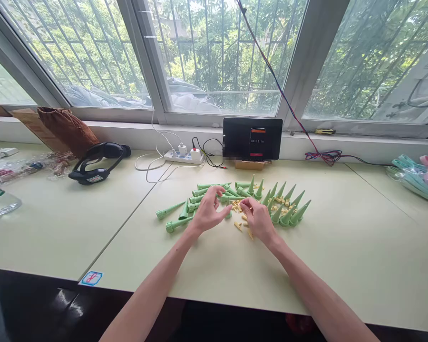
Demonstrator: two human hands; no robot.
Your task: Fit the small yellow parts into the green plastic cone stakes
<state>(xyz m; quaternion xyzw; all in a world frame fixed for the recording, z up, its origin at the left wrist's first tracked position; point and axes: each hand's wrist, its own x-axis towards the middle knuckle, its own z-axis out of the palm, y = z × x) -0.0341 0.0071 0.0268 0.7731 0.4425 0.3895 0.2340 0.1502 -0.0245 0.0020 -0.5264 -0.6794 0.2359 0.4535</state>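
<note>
My left hand [207,212] is over the left-hand pile, its thumb and fingers spread apart. Just off its thumb stands a short green piece [228,213], partly covered. My right hand [258,218] has thumb and forefinger pinched together above small yellow T-shaped pieces [238,226]; whatever is in the pinch is too small to make out. Left of my hands lie several long green hollow spikes [171,211] with ribbed ends. To the right, several green cones [299,213] stand upright with their points up, and more yellow pieces [285,209] are scattered among them.
A tablet [235,140] showing a timer stands at the back, beside a white power strip [185,156] with cables. Black headphones [100,164], a brown pouch [67,130] and a clear bottle [0,202] are at left. Bagged teal and pink items [419,175] lie far right.
</note>
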